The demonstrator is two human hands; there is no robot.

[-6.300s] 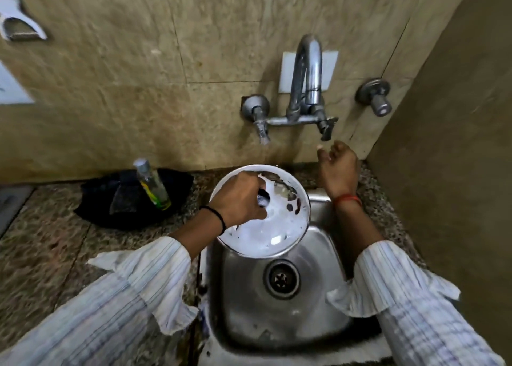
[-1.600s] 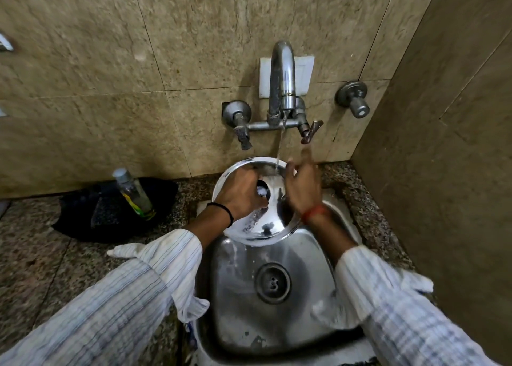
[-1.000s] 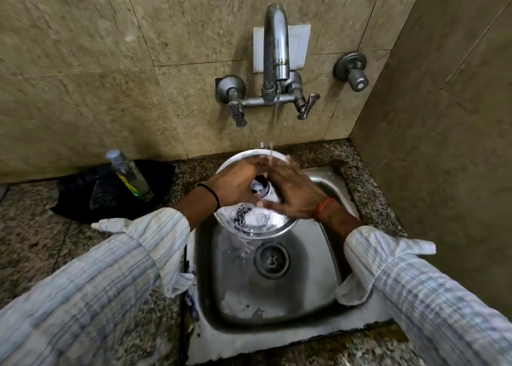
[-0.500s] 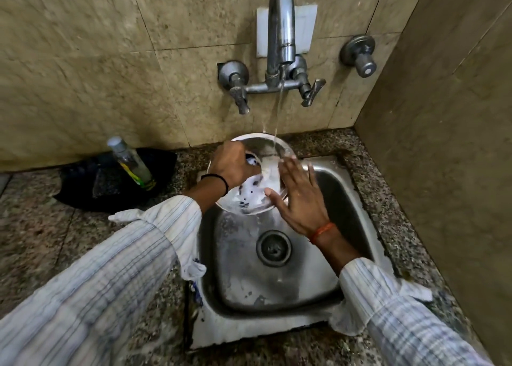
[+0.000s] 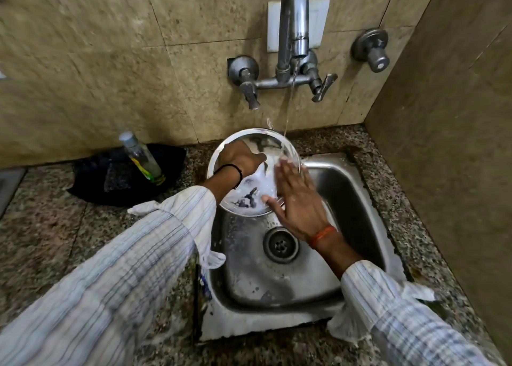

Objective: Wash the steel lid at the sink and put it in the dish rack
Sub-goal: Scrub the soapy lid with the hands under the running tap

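The round steel lid [image 5: 249, 202] is tilted over the back left corner of the steel sink [image 5: 357, 199], with white foam across its lower half. My left hand [image 5: 241, 159] is closed around the knob at the lid's centre, so the knob is hidden. My right hand [image 5: 297, 199] lies flat with fingers spread on the lid's right side. A thin stream of water falls from the tap [image 5: 293, 27] onto the lid's upper right rim. No dish rack is in view.
A clear bottle with a yellow-green label [image 5: 142, 157] stands on a black cloth [image 5: 110, 177] on the speckled granite counter [image 5: 50, 227], left of the sink. The drain [image 5: 281, 245] sits mid-basin. A tiled wall closes the right side.
The water was turned on and my right hand came from the tap handle to the lid. Over the last second it slid from the lid's centre to its right side.
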